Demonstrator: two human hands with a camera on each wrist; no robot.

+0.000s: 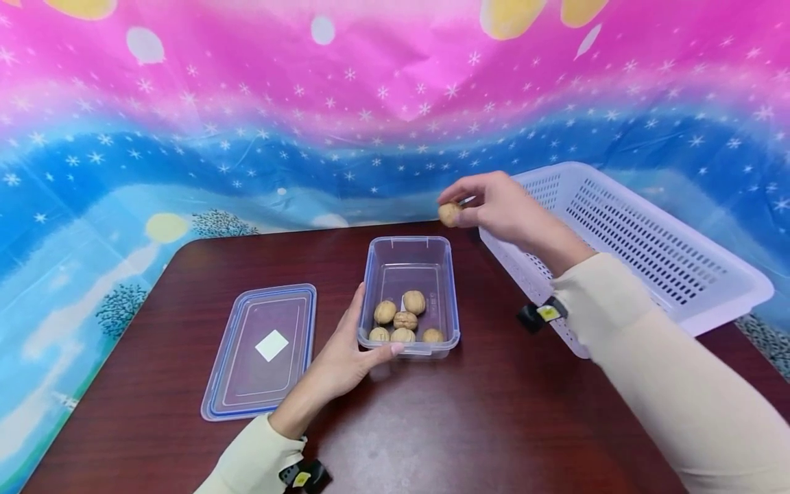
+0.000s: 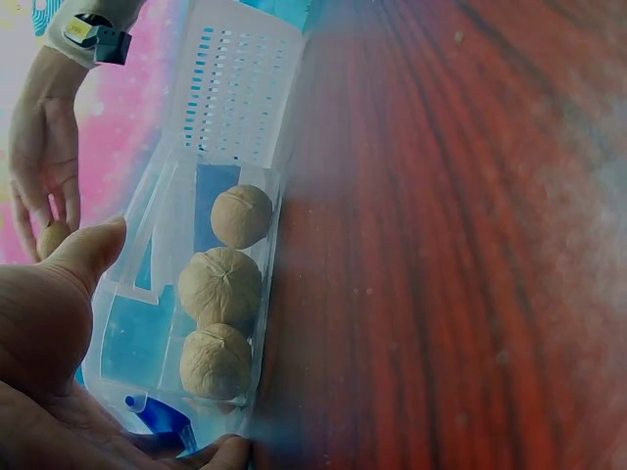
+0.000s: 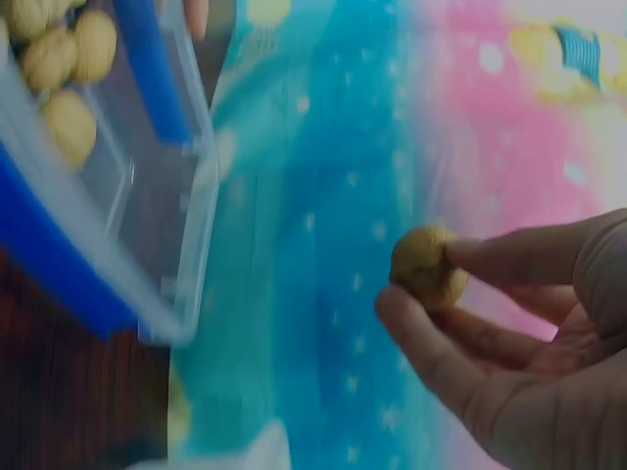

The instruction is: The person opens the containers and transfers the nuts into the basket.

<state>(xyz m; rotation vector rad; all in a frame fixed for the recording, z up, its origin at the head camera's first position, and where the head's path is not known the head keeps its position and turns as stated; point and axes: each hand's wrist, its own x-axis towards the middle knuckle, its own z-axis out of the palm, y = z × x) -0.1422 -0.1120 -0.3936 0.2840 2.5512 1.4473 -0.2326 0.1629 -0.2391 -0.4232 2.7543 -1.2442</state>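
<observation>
My right hand (image 1: 498, 208) pinches a walnut (image 1: 449, 214) between thumb and fingers, raised between the clear box and the white basket. In the right wrist view the same walnut (image 3: 428, 266) shows at the fingertips. My left hand (image 1: 348, 357) grips the near left corner of the clear plastic box (image 1: 455, 302), thumb over the near rim and fingers along the left side. Several walnuts (image 1: 405, 320) lie in the near half of the box. The left wrist view shows walnuts (image 2: 219, 284) through the box wall.
Left of the box, a clear lid (image 1: 247, 374) with a blue seal and a white label (image 1: 271, 345) lies flat on the dark red table (image 1: 432, 425). A white perforated basket (image 1: 654, 240) stands at the right, partly behind the right arm. A patterned cloth (image 1: 370, 103) hangs behind the table.
</observation>
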